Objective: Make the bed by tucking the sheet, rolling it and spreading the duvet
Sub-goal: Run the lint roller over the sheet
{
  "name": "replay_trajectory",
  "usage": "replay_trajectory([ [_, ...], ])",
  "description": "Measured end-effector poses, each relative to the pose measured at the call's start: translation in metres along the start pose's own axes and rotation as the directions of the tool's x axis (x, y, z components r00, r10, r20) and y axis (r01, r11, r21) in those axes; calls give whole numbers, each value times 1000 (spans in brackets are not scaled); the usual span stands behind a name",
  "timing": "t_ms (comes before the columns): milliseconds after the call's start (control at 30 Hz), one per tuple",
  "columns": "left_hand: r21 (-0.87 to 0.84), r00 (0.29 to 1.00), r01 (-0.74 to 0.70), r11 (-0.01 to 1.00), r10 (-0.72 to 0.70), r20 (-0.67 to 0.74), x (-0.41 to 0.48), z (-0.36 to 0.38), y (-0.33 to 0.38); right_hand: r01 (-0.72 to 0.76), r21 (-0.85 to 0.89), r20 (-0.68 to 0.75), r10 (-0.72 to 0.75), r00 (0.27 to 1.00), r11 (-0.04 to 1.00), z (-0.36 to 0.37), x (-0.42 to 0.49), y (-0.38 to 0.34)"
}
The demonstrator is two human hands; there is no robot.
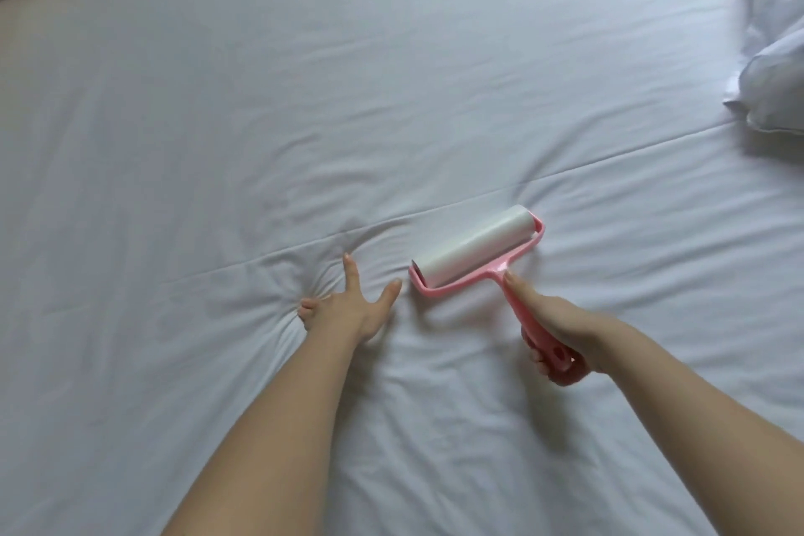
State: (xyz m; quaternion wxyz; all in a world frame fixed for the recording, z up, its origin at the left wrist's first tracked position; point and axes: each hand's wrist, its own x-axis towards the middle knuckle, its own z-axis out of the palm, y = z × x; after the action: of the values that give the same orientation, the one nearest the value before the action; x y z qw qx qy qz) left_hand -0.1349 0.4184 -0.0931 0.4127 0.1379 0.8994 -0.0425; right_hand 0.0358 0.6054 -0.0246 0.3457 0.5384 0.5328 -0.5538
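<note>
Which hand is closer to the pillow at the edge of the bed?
Right. The right hand, gripping the pink lint roller, lies below-left of the pillow; the left hand presses the sheet farther left, beyond the roller.

Sheet (391, 100) plain white; lint roller (478, 250) pink frame, white roll; pillow (774, 74) white.

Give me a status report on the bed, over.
Left hand presses sheet, puckering it. Right hand grips lint roller, drum on sheet. Pillow far right, clear.
</note>
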Motion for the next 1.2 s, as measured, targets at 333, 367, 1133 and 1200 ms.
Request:
replay_trajectory([
  [333, -22, 993, -24, 999, 26, 111, 13, -6, 3, 76, 27, -85, -74, 994, 997, 16, 7, -15],
  [367, -21, 994, -33, 999, 35, 99, 13, -6, 4, 96, 34, -109, -91, 990, 995, 18, 7, -19],
  [1133, 219, 893, -241, 946, 305, -332, -66, 55, 64, 588, 261, -653, -308, 692, 766, -45, -24, 114],
  [1200, 288, 856, -274, 917, 369, -361, -62, 52, 92, 598, 282, -690, -275, 670, 751, -65, -15, 116],
])
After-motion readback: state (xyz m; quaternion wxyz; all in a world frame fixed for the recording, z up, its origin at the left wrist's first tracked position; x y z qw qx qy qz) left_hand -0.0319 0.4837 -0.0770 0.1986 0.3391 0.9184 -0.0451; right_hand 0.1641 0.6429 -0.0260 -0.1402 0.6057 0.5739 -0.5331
